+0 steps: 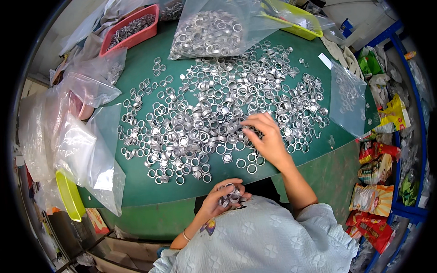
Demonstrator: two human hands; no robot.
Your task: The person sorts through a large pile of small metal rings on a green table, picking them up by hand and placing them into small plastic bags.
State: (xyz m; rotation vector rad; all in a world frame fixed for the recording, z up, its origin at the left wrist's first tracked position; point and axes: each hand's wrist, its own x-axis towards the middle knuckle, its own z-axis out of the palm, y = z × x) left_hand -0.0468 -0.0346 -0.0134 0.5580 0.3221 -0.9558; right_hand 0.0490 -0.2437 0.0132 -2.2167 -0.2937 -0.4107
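Observation:
A wide spread of small silver metal rings (pixel 182 127) lies loose across the green tabletop (pixel 141 182). Near the table's front edge, close to my body, my left hand (pixel 214 200) is closed around several metal rings (pixel 231 195), cupped in the palm and fingers. My right hand (pixel 269 139) reaches over the front right part of the spread. Its thumb and forefinger point left toward the rings with a gap between them, and I see nothing held there.
At the back stands a clear bag full of rings (pixel 207 34). A red bin (pixel 132 29) of small metal parts and a yellow bin (pixel 296 20) flank it. Plastic bags (pixel 77 141) crowd the left, above a lime tray (pixel 69 195). A flat bag (pixel 347 98) and a blue rack (pixel 412 214) are right.

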